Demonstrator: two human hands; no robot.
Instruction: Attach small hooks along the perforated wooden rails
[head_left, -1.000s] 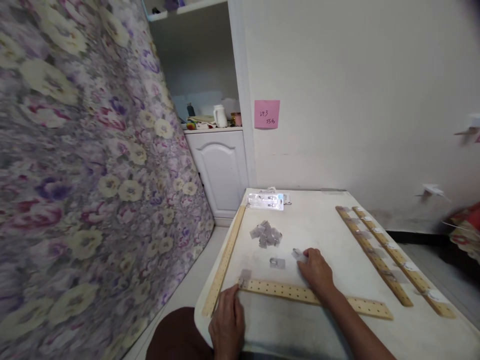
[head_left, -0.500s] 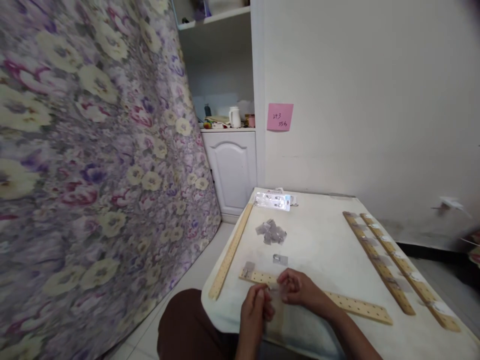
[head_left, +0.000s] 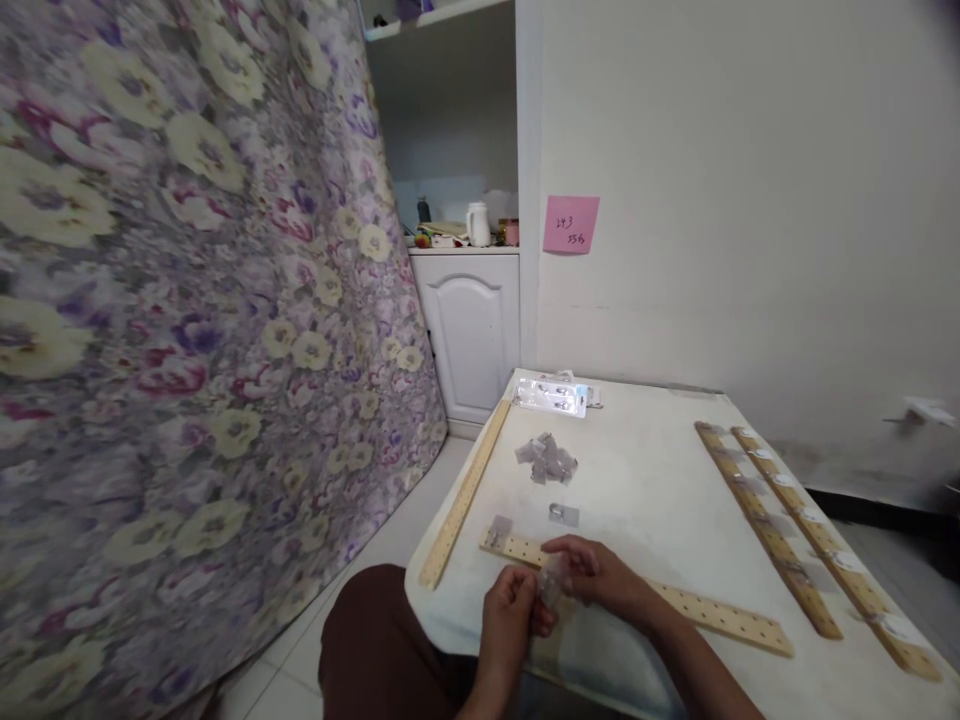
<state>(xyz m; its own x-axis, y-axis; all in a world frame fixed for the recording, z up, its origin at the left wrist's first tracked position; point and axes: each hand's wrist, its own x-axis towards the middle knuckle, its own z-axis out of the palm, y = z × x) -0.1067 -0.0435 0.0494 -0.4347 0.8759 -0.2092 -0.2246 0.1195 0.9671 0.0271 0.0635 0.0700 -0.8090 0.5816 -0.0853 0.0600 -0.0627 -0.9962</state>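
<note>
Fingertips (head_left: 529, 598) of the left hand (head_left: 510, 615) and the right hand (head_left: 604, 578) are pinched together on one small clear adhesive hook (head_left: 551, 580). It is held just above the near perforated wooden strip (head_left: 697, 607), at the front edge of the white table (head_left: 645, 470).

The piece is thin, clear and probably sticky, so it could cling to a finger or fold on itself. It could also slip out of so narrow a pinch and drop to the lap or the floor.

By count, four wooden strips show: the near one, one along the left edge (head_left: 465, 495), and a pair at the right (head_left: 765, 530). One hook lies alone (head_left: 562, 514) and another sits at the near strip's end (head_left: 496, 530). There is one heap of hooks (head_left: 546, 458), too jumbled to count, and one blister pack (head_left: 555, 396). The pieces on the right pair are too blurred to number.
</note>
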